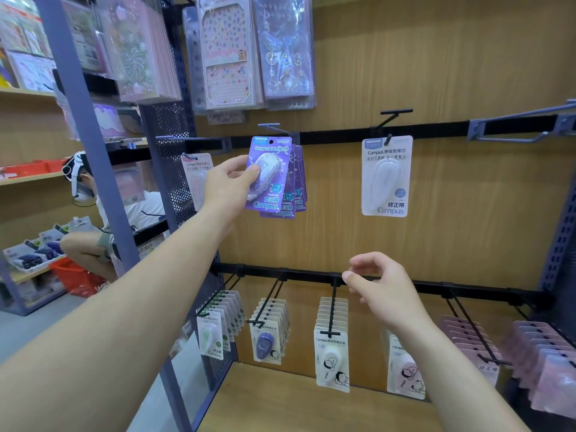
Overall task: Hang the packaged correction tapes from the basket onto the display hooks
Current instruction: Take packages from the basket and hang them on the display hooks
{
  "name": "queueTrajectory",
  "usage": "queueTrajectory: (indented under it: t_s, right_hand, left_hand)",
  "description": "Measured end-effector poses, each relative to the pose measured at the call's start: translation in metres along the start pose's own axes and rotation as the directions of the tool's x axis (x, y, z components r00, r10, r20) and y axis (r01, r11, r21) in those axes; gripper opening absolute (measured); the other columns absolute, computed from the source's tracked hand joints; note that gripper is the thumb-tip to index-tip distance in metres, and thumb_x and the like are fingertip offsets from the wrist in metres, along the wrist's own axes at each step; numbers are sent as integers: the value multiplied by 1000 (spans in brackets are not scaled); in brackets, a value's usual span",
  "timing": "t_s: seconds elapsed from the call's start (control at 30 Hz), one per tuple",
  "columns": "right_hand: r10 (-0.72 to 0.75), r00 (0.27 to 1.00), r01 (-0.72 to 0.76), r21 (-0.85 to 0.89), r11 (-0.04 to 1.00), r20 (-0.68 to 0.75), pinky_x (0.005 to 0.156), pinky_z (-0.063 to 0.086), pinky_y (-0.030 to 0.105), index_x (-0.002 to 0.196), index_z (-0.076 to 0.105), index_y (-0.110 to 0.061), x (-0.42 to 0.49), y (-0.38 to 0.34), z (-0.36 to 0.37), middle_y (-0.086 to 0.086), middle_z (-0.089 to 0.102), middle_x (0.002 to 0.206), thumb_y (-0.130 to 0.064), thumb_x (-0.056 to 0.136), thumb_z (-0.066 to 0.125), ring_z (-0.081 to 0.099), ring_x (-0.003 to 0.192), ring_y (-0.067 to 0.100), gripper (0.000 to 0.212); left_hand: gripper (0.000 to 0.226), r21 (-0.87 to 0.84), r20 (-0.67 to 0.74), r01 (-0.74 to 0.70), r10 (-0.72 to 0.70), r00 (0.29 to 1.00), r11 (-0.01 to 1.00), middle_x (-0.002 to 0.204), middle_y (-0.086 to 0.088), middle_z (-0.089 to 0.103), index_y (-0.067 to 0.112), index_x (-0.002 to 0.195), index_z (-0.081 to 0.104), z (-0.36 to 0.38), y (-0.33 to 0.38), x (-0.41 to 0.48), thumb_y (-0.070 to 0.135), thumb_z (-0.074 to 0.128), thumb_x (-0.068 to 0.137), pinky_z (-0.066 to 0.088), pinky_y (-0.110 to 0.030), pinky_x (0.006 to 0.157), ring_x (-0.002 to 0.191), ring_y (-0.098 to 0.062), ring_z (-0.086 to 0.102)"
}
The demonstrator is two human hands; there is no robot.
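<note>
My left hand [229,185] pinches a purple packaged correction tape [269,173] by its left side, holding it in front of several matching purple packs [297,185] on a grey display hook [274,127]. A white packaged correction tape [386,176] hangs alone on a black hook [393,116] to the right. A pale pink pack [196,179] hangs to the left, partly hidden by my hand. My right hand [378,291] hovers lower with loosely curled fingers, holding nothing, in front of the lower black rail [296,274]. No basket is in view.
The lower rail carries hooks full of correction tape packs [332,344] above a wooden shelf [280,400]. Sticker sheets [227,51] hang above. A bare grey hook [517,137] juts out at right. A crouching person [103,219] and a red basket [74,279] are left, behind the purple upright.
</note>
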State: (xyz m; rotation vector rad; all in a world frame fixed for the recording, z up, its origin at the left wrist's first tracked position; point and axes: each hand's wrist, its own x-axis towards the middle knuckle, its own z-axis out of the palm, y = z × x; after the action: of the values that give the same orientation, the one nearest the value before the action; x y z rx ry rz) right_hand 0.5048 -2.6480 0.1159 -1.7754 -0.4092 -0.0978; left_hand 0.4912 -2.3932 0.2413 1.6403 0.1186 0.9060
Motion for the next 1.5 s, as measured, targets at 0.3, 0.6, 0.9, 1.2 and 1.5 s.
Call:
queueTrajectory:
  t_s: [0.3, 0.6, 0.9, 1.2, 1.5]
  right_hand:
    - [7, 1000, -7, -36, 999, -6, 89, 58, 47, 98, 66, -33, -2, 0, -2, -10, 73, 96, -27, 88, 76, 70, 92, 15, 15]
    - [-35, 999, 40, -212, 977, 25, 76, 43, 16, 110, 64, -27, -7, -3, -15, -14, 66, 102, -30, 92, 72, 59, 96, -1, 20]
    - [-22, 996, 62, -466, 882, 92, 85, 46, 29, 115, 62, -26, -35, 14, -15, -11, 64, 107, -33, 92, 69, 59, 102, 10, 25]
    - [390, 795, 229, -825, 516, 465, 95, 51, 40, 128, 54, -23, -156, 146, 22, 3, 56, 129, -45, 91, 61, 57, 123, 26, 45]
    - [712, 573, 28, -877, 479, 406, 101, 47, 40, 141, 47, -13, -237, 310, 34, 13, 48, 143, -40, 96, 61, 53, 127, 32, 54]
  left_hand:
    - [22, 101, -33, 50, -47, 998, 994, 98, -2, 76, 17, 117, 72, 3, -3, 13, 22, 71, 96, 61, -30, 67, 76, -11, 74]
    - [67, 511, -42, 57, -41, 998, 858, 142, -3, 61, 20, 150, 50, 22, -28, 12, 44, 71, 92, 48, -35, 106, 128, -21, 59]
    - [61, 756, 460, -222, -259, 850, 616, 143, 3, 59, 27, 147, 52, -21, -112, -167, 48, 66, 91, 48, -38, 106, 124, -14, 59]
    - [78, 819, 548, -175, -655, 521, 546, 138, -8, 62, 18, 144, 56, -51, -222, -323, 57, 58, 76, 46, -33, 103, 128, -26, 58]
    - [82, 900, 417, -7, -855, 308, 436, 157, -13, 42, 9, 156, 36, -66, -345, -426, 47, 70, 92, 38, -30, 113, 143, -26, 44]
